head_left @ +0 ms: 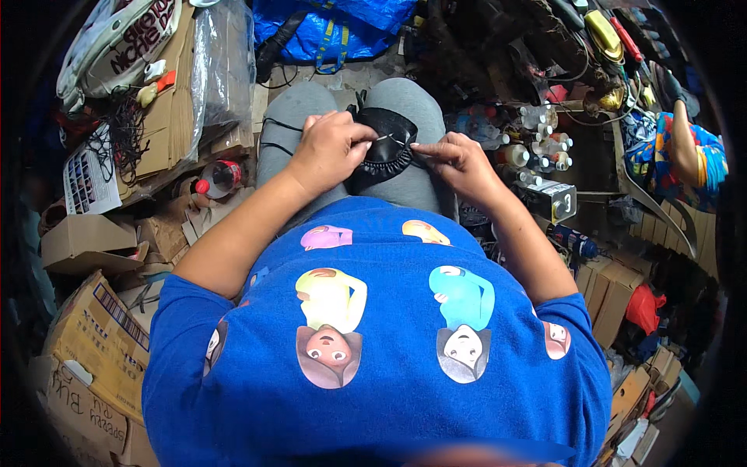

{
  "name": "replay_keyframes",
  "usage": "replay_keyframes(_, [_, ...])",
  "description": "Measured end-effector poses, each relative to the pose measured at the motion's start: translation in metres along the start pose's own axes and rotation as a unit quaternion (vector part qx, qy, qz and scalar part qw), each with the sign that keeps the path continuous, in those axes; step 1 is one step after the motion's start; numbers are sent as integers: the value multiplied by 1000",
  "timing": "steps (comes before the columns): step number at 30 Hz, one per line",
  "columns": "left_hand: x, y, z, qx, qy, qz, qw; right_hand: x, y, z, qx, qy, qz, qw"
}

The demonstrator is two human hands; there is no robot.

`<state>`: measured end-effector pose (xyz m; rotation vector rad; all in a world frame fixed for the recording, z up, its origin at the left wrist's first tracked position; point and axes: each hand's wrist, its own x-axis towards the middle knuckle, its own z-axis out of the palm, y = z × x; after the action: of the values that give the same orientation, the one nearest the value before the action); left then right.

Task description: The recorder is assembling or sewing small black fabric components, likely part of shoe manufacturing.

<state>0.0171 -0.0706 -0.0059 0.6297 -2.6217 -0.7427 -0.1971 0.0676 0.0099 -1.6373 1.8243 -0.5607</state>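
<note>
On my lap lies a small black shiny piece (381, 124), like leather or vinyl, with a gathered, ruffled edge on the side toward me. My left hand (331, 148) is closed, thumb and fingers pinching at its left edge. A thin pale line (391, 138), a needle or a thread, shows between my hands over the black surface; I cannot tell which. My right hand (463, 162) pinches the piece's right edge between thumb and index finger. Thin black cords (278, 124) run across my left thigh beside my left wrist.
Flattened cardboard (167, 117) in clear plastic and a red-capped plastic bottle (222, 179) are at left. Several small bottles (537, 144) and a metal can (551, 199) stand at right. Ahead is a blue bag (334, 31). Another person's arm (685, 148) shows at far right.
</note>
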Motion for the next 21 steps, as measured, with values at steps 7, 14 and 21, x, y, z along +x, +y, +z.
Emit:
replay_keyframes(7, [10, -10, 16, -252, -43, -64, 965, 24, 15, -18, 161, -105, 42, 980])
replay_keyframes(14, [10, -10, 18, -231, -53, -61, 970, 32, 17, -19, 152, -116, 18, 981])
replay_keyframes(21, [14, -13, 27, -274, -71, -73, 956, 34, 22, -16, 219, -141, 35, 965])
